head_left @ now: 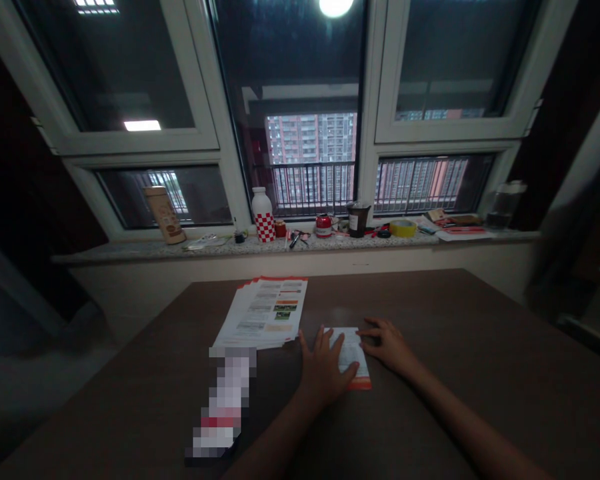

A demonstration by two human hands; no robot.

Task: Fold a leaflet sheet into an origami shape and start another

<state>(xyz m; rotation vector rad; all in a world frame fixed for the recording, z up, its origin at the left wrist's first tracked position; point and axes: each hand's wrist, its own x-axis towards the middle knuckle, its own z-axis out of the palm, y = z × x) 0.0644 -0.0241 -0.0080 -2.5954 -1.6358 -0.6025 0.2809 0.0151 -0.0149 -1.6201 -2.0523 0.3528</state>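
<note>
A white printed leaflet [351,353] with an orange-red strip along its near edge lies on the dark brown table. My left hand [325,363] rests over its left side, fingers spread. At the leaflet's right edge, my right hand [387,347] has its fingers stretched out and touches or nearly touches the paper. To the left lies a fanned stack of printed sheets [265,313] with red upper edges and small pictures. Nearer to me on the left is a long, pale, pixelated item [225,403] whose kind I cannot make out.
Beyond the table [460,320] runs a stone window sill [220,250]. On it stand a tan tumbler [165,215], a red-checked white bottle [264,217], a dark cup [358,220], yellow tape [403,229], a clear bottle [505,207] and papers [463,230].
</note>
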